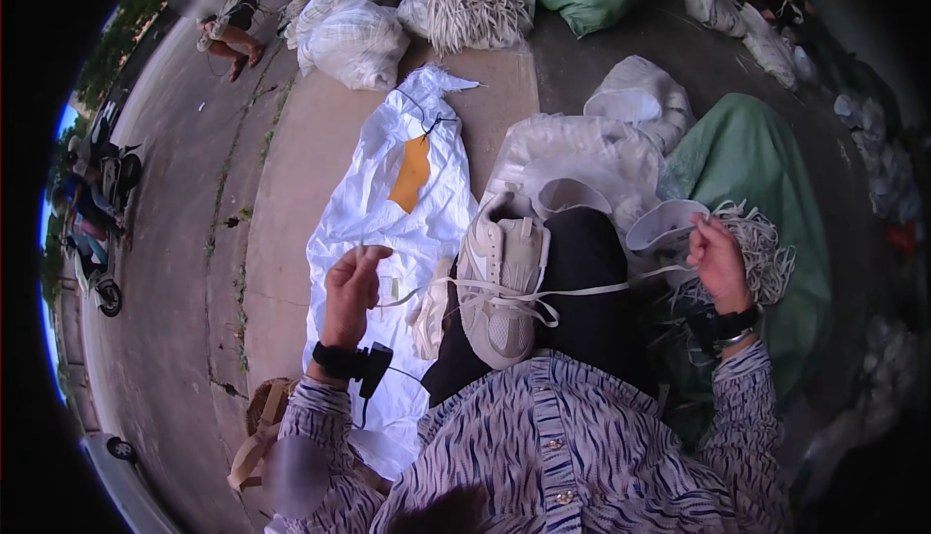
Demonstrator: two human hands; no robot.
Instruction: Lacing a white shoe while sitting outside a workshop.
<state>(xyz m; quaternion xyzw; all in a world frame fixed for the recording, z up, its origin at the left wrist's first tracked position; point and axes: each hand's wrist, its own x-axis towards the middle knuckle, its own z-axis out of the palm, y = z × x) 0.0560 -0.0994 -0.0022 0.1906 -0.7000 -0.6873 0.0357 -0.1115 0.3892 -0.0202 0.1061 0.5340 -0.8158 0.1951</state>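
Observation:
A light grey and white sneaker rests across my lap on dark trousers, its toe toward me. A flat whitish shoelace runs through it, with a loose loop near the toe and its two ends drawn out to either side. My left hand is closed in a pinch on the left stretch of lace. Out to the right, my right hand pinches the other stretch between closed fingers. Beside the sneaker's left side, partly hidden by my leg, lies another pale shoe.
A white plastic sheet with an orange patch lies to the left. Tangled laces sit on a green sack at right. White-wrapped bundles stand ahead. A person crouches far left, near parked motorbikes.

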